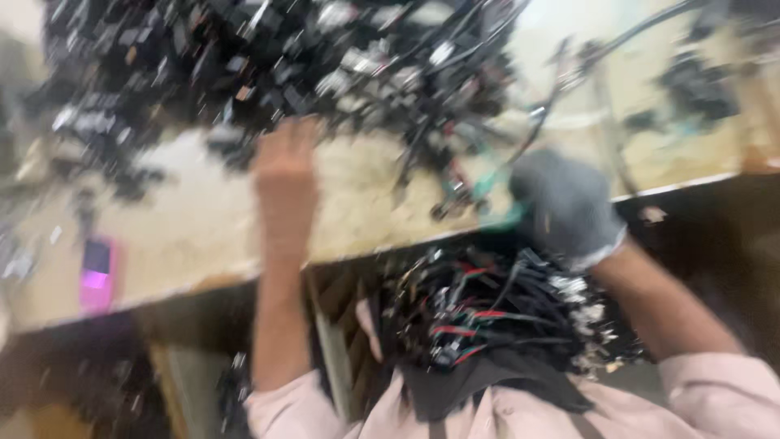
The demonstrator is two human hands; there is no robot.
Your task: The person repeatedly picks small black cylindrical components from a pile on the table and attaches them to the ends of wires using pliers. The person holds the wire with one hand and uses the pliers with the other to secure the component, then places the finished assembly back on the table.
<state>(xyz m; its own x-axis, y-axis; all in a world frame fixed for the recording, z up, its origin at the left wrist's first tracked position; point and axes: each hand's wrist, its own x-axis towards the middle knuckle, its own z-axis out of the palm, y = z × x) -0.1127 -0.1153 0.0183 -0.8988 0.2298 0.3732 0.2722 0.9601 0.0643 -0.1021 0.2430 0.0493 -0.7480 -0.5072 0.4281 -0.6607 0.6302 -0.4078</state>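
Bare left hand (284, 175) reaches the black parts pile (268, 57), upper frame; gloved right hand (565, 203) at centre right (grips unclear, blurred) on worktop (203, 228).

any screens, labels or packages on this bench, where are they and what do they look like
Small rectangular phone-like device: lies flat on the pale worktop at far left near the front edge; pink-magenta body, its upper part dark and the lower part glowing pink; too blurred to be sure it is a screen.
No packages, labels or signs can be made out: the pile of black cables and connectors at the back is too blurred.
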